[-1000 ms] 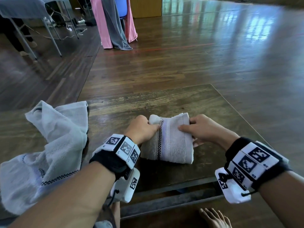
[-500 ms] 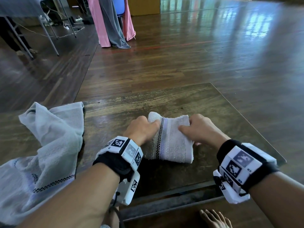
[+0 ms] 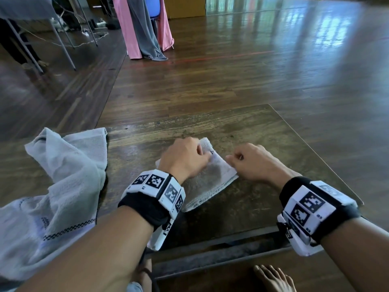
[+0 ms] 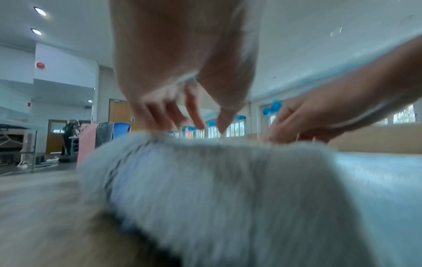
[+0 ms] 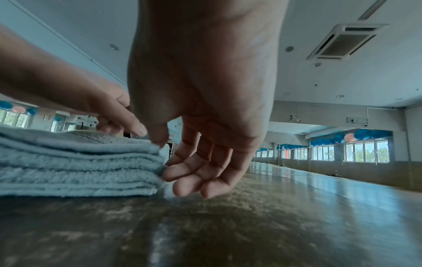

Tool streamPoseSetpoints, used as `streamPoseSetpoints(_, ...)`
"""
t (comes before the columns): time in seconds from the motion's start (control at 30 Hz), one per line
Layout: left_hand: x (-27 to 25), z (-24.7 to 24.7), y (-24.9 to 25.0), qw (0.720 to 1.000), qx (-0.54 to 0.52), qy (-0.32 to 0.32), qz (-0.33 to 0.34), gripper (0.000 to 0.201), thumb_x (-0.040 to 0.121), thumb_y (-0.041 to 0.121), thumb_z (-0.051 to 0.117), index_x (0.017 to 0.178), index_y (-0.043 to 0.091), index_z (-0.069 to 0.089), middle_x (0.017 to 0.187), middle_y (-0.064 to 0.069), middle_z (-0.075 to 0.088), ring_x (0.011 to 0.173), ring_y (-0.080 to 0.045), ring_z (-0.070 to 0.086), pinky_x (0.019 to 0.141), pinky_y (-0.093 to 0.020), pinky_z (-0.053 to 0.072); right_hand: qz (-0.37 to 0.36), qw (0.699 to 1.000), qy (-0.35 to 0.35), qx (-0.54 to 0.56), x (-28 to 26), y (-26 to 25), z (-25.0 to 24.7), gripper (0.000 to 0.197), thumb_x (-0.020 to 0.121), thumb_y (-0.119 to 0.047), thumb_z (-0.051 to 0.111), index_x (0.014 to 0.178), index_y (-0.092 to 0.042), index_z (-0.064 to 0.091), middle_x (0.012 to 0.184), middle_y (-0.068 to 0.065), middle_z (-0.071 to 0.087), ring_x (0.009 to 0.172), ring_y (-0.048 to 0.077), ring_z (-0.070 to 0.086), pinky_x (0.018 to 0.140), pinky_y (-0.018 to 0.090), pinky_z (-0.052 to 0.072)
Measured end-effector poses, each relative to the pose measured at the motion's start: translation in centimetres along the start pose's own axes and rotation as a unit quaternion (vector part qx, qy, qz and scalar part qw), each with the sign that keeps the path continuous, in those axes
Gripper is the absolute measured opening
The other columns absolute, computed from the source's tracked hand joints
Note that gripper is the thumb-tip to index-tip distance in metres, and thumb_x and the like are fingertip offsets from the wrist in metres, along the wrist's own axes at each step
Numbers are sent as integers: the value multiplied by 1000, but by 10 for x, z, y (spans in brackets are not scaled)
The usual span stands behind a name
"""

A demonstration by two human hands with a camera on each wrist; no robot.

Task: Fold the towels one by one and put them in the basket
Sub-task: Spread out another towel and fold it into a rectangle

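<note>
Left hand (image 3: 185,159) presses fingertips onto the folded towel (image 3: 210,183); right hand (image 3: 252,165) pinches its edge, thumb on top. Pale grey terry, several even layers, flat on the table (image 3: 231,129).

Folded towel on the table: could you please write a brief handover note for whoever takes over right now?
Left hand: fingertips press the folded towel from above.
Right hand: thumb on its right corner, fingers against the edge; grip unclear.
Done: this towel is folded, lying on the table.
To do: place it in the basket, which is not in view; then fold the crumpled towel at the table's left.
</note>
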State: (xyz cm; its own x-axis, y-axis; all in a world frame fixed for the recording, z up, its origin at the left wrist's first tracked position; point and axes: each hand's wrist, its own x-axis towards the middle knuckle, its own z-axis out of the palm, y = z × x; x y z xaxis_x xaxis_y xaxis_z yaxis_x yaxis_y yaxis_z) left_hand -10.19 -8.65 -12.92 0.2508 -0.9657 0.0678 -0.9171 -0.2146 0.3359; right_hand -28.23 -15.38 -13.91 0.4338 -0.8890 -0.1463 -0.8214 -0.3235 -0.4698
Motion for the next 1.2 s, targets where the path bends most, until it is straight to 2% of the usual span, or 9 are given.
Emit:
streamPoseSetpoints(0.1, -6, 5, 2, 993, 56, -74, 68, 46, 91, 65, 47, 98, 23, 66, 103, 3, 66, 97, -18, 60, 91, -37, 43, -19, 1000, -15, 14, -1, 4, -5, 18, 91, -21, 55, 76, -30, 61, 92, 0, 67, 84, 22, 65, 76, 37, 57)
streamPoseSetpoints(0.3, -16, 9, -3, 983, 41, -96, 151, 60, 81, 69, 59, 127, 31, 57, 130, 11, 56, 123, -10, 49, 114, -38, 24, -51, 996, -48, 54, -3, 8, -9, 21, 83, -9, 71, 73, -28, 72, 70, -10, 72, 58, -6, 62, 60, 18, 46)
streamPoseSetpoints(0.5, -14, 7, -6, 982, -85, -79, 149, 35, 88, 44, 69, 118, 26, 73, 111, 7, 69, 110, -13, 61, 97, -28, 43, -43, 997, -16, 65, 0, 9, -6, 12, 81, -24, 79, 75, -29, 70, 73, -9, 69, 71, 8, 65, 71, 30, 55)
streamPoseSetpoints(0.67, -12, 4, 2, 972, -190, -29, 138, 19, 94, 37, 65, 107, 30, 78, 86, -1, 78, 77, -29, 69, 71, -45, 52, -46, 996, -38, 60, -2, 9, -5, 16, 81, -20, 74, 71, -32, 69, 75, -9, 68, 73, 12, 65, 66, 28, 51)
streamPoseSetpoints(0.8, -14, 16, 10, 961, -225, -19, 157, 23, 96, 31, 64, 115, 26, 75, 85, -8, 77, 70, -17, 68, 65, -33, 51, -41, 995, -53, 74, -2, 8, -5, 11, 81, -16, 69, 72, -21, 71, 69, 4, 68, 62, 21, 62, 64, 40, 57)
streamPoseSetpoints(0.9, -16, 31, 13, 964, -193, -60, 175, 27, 97, 32, 61, 120, 25, 73, 87, -5, 70, 78, -16, 64, 73, -29, 47, -33, 995, -66, 67, 0, 11, -7, 29, 81, -19, 76, 57, -33, 65, 54, -9, 59, 61, 16, 58, 57, 31, 49)
streamPoseSetpoints(1.0, -13, 40, 10, 978, -122, -68, 158, 30, 96, 39, 60, 122, 28, 71, 117, -6, 68, 114, -20, 59, 104, -25, 26, -8, 1000, 1, -3, -3, 12, -7, 21, 83, -22, 61, 76, -42, 61, 82, -12, 64, 78, 16, 62, 66, 31, 51)
streamPoseSetpoints(1.07, -12, 40, 11, 978, -107, -81, 157, 32, 93, 45, 58, 111, 26, 76, 117, -2, 68, 115, -18, 60, 112, -28, 30, -32, 999, 41, -16, -5, 11, -6, 25, 85, -22, 52, 99, -41, 58, 108, -13, 64, 95, 19, 62, 78, 38, 52)
streamPoseSetpoints(1.2, -8, 27, 10, 975, -166, -40, 142, 39, 86, 45, 51, 102, 21, 78, 117, 7, 70, 106, -12, 64, 96, -38, 51, -110, 994, -10, -19, -4, 7, -1, 29, 99, -31, 47, 122, -37, 64, 129, -10, 53, 125, 18, 49, 100, 47, 48)
